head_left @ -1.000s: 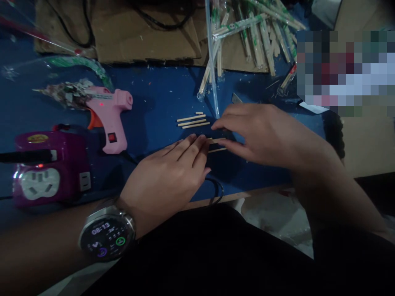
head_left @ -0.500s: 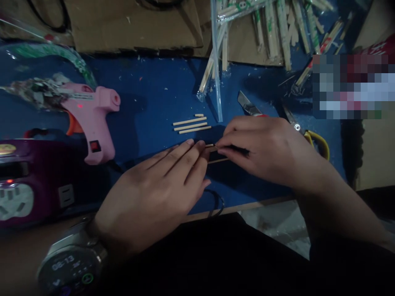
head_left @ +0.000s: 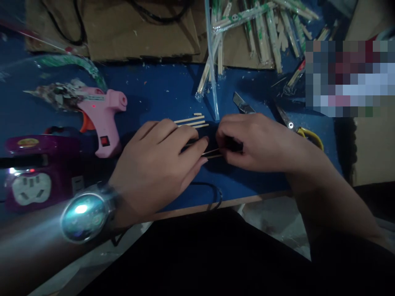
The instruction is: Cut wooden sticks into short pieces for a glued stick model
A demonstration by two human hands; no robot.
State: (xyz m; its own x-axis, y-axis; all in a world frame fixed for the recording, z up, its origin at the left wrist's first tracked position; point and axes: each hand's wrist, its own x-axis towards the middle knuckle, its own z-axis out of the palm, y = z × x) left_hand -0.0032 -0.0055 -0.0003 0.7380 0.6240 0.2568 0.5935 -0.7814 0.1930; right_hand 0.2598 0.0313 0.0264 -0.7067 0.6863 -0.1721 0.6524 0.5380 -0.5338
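Note:
Thin wooden sticks [head_left: 212, 152] span the narrow gap between my two hands, low over the blue tabletop. My left hand [head_left: 157, 164], palm down with curled fingers, has its thumb and index finger closed at the left part of these sticks. Their right part goes into the closed fingertips of my right hand [head_left: 257, 142]; the exact grip is hidden. Just beyond my left fingers lie several short cut sticks [head_left: 196, 123], partly covered by that hand, with a tiny stick piece [head_left: 197, 114] behind them. A utility knife blade [head_left: 242, 102] shows beyond my right hand.
On the left are a pink hot glue gun [head_left: 108, 109] and a purple power socket box [head_left: 61, 152]. Scissors with yellow handles [head_left: 311, 137] lie at the right. Wrapped chopsticks [head_left: 262, 37] and cardboard [head_left: 142, 37] fill the back. A clear glue stick [head_left: 213, 82] points toward me.
My left hand has curled its fingers and shifted left and up, partly covering the cut sticks. My right hand stays pinched at the sticks. The whole view has shifted slightly.

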